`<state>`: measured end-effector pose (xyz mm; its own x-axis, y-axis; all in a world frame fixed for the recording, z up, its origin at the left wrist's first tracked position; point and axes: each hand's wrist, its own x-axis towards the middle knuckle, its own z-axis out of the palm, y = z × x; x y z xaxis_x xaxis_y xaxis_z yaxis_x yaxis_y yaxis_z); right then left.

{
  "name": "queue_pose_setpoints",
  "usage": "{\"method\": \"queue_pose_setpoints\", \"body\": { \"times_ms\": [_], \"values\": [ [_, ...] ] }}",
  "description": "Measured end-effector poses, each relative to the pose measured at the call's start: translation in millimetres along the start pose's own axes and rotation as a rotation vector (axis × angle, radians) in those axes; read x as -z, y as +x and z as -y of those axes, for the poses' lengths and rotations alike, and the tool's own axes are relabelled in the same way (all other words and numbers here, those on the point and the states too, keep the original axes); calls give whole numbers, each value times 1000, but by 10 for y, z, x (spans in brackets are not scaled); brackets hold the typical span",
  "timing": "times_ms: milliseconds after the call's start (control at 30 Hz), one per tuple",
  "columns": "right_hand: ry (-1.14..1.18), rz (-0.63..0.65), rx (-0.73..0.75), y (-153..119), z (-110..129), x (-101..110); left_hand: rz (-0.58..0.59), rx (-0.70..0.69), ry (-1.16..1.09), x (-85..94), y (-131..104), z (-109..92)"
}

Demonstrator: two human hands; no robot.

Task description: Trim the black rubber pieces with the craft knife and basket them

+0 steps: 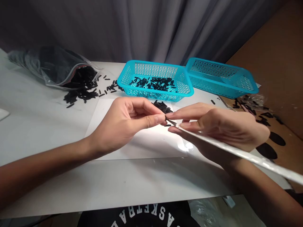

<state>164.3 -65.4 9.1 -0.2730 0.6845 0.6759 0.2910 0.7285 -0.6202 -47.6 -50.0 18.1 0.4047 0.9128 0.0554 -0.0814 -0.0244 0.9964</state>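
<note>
Above the middle of the table, my left hand (134, 118) pinches thumb against forefinger on a small black piece (166, 117), mostly hidden by the fingertips. My right hand (213, 124) is closed around a long, thin white-handled tool (227, 147) with a narrow, dark pointed tip. That tip meets the black piece at my left fingertips. The handle slants down to the right edge of the view. Just behind my fingers, a heap of small black strips (162, 106) lies on a white sheet (142, 148).
A turquoise basket (153, 94) holds several black strips; a second turquoise basket (224, 90) stands right of it. Black strips spill from a clear zip bag (52, 67) at the left. Black ovals (267, 150) and scraps lie on brown board at the right. A grey curtain (106, 28) hangs behind.
</note>
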Motion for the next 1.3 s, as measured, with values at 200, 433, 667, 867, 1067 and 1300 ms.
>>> {"method": "queue_pose_setpoints", "body": {
  "times_ms": [200, 433, 667, 867, 1067, 1300],
  "values": [
    [-136, 6, 173, -3, -18, -5, 36, 94, -37, 4, 25, 32],
    [-140, 59, 145, -21, -27, 20, 73, 48, -7, 1, 28, 59],
    [-109, -42, 149, -94, -66, -74, 105, 76, 5, -20, 24, 22],
    [170, -144, -52, -60, 2, -127, 68, 4, 9, -4, 55, -3],
    [284, -185, -111, -46, -38, -154, 63, -46, -68, 0, 76, 79],
    [268, -193, -84, -39, -55, -143, 46, -51, -41, -6, 60, 90]
  ]
}}
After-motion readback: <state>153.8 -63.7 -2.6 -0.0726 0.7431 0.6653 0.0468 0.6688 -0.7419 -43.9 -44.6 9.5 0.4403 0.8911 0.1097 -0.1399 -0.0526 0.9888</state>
